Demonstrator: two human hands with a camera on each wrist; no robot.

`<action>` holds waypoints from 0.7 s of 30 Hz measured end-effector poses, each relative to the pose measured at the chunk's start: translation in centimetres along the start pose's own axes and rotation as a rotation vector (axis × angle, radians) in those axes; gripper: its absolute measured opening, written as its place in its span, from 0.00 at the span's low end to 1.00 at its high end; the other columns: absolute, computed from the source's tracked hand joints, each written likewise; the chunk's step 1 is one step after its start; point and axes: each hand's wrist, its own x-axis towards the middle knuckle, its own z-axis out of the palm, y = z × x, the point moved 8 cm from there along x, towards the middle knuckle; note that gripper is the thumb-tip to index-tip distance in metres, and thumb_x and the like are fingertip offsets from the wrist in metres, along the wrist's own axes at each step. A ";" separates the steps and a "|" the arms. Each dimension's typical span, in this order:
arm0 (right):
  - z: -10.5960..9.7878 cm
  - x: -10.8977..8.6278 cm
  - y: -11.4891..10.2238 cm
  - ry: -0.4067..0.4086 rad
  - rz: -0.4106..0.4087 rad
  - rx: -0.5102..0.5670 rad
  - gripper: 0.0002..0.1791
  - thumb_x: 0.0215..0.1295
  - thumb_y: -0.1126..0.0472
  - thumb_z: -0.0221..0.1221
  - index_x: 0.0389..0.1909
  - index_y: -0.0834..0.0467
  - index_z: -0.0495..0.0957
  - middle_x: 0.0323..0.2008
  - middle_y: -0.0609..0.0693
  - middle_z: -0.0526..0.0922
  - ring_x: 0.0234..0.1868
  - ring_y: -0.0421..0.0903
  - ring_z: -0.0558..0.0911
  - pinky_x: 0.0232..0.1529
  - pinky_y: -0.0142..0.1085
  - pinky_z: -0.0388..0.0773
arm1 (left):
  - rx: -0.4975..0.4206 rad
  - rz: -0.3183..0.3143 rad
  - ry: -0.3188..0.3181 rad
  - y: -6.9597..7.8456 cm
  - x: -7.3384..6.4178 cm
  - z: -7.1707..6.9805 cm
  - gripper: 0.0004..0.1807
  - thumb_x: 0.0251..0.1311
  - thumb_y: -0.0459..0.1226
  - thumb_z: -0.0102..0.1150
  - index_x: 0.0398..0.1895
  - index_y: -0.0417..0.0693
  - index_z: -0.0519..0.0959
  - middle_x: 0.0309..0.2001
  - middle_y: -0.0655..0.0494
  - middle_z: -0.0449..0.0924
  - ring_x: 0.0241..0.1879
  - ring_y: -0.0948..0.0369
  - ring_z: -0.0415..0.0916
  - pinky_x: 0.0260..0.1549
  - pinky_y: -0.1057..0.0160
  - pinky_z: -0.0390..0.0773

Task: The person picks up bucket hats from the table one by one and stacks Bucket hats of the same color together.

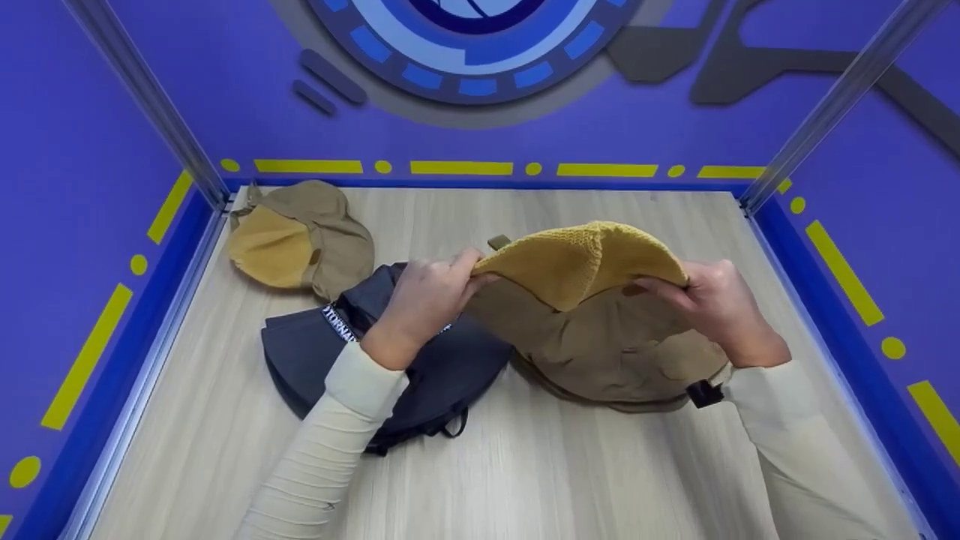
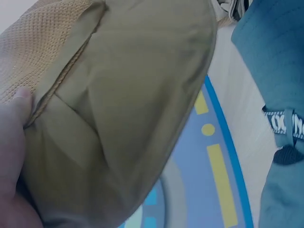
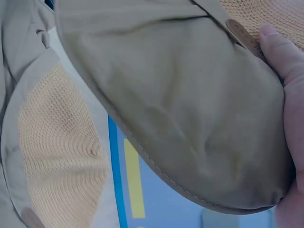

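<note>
A khaki sun hat with a yellow woven part is held up over the table, its woven part upward and creased down the middle. My left hand pinches the left end of that woven part between thumb and fingers. At the other end my right hand grips it, thumb near a small brown leather tag. A dark sun hat with a lettered band lies below my left forearm, partly hidden by it. Another khaki hat with a yellow woven part rests at the back left.
The wood-grain table is enclosed by blue printed panels at the back and both sides. Metal posts stand in the back corners. A black strap end hangs beside the right cuff.
</note>
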 end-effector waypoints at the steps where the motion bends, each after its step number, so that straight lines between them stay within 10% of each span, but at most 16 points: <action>1: -0.1 0.1 0.1 -0.004 0.000 -0.006 0.14 0.47 0.63 0.79 0.36 0.54 0.89 0.27 0.47 0.90 0.27 0.43 0.88 0.31 0.26 0.81 | 0.001 -0.005 0.017 0.0 0.0 0.2 0.17 0.64 0.47 0.66 0.33 0.43 0.75 0.18 0.57 0.76 0.14 0.61 0.74 0.11 0.62 0.71; 8: -0.8 0.0 2.5 -0.031 0.120 -0.004 0.13 0.50 0.62 0.78 0.34 0.59 0.85 0.22 0.48 0.86 0.21 0.38 0.80 0.23 0.23 0.72 | -0.062 -0.086 0.047 0.0 0.2 2.0 0.19 0.63 0.50 0.65 0.35 0.43 0.77 0.17 0.55 0.76 0.14 0.61 0.73 0.13 0.60 0.73; 16: -0.3 -1.6 8.6 -0.407 0.491 0.033 0.17 0.68 0.46 0.66 0.31 0.56 0.84 0.18 0.45 0.76 0.19 0.37 0.68 0.21 0.32 0.64 | -0.426 -0.298 -0.273 0.0 1.3 8.1 0.16 0.75 0.46 0.55 0.51 0.42 0.75 0.26 0.52 0.74 0.26 0.56 0.72 0.31 0.55 0.76; 21: 0.2 -3.5 12.2 -0.548 0.629 0.010 0.30 0.68 0.39 0.63 0.19 0.55 0.65 0.15 0.43 0.58 0.18 0.39 0.60 0.21 0.34 0.59 | -0.551 -0.467 -0.380 0.1 1.6 12.5 0.15 0.72 0.46 0.59 0.44 0.42 0.76 0.26 0.61 0.66 0.28 0.62 0.66 0.32 0.65 0.68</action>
